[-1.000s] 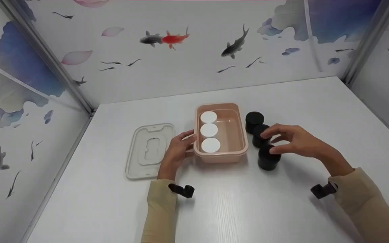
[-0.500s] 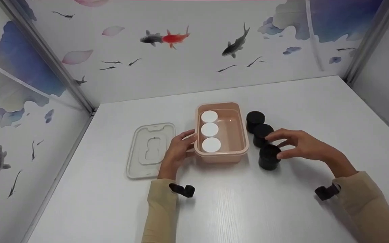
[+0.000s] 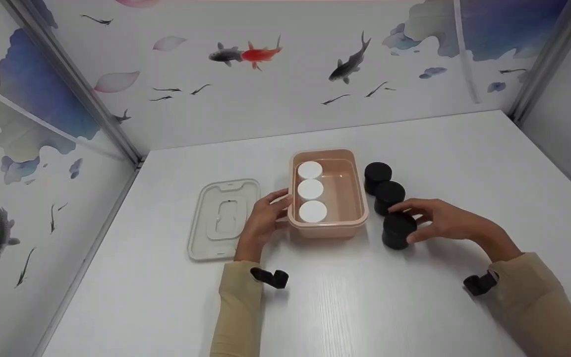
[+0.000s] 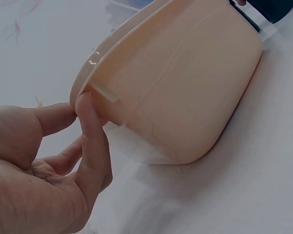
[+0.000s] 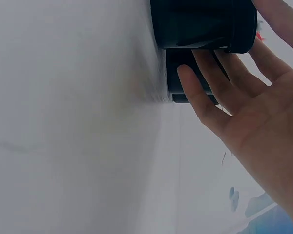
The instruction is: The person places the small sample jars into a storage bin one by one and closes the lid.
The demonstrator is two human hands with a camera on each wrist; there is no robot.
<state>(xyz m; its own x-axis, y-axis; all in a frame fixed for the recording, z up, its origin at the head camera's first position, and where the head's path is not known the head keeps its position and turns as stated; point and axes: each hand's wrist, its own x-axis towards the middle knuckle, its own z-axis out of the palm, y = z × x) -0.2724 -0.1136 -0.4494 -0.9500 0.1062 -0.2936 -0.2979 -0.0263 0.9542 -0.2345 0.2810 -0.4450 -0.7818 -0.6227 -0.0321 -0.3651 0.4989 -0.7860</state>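
My left hand (image 3: 264, 218) pinches the left rim of a peach plastic box (image 3: 344, 193), thumb and finger on its edge in the left wrist view. Inside the box, along its left side, stand three round white-topped containers (image 3: 310, 189) in a row. My right hand (image 3: 446, 220) is at the front black round jar (image 3: 398, 232), thumb on its near right side and fingers curved around its far side. Behind that one stand a middle black jar (image 3: 389, 194) and a back black jar (image 3: 377, 174), just right of the box.
A pale translucent lid (image 3: 223, 218) lies flat on the white table (image 3: 335, 307), left of the box and partly behind my left hand. Panels (image 3: 285, 99) printed with fish and petals wall the table at the back and sides.
My right hand has shifted slightly right and down from over the front and middle black jars, its thumb and fingers now around the front one. My left hand stays on the box rim.
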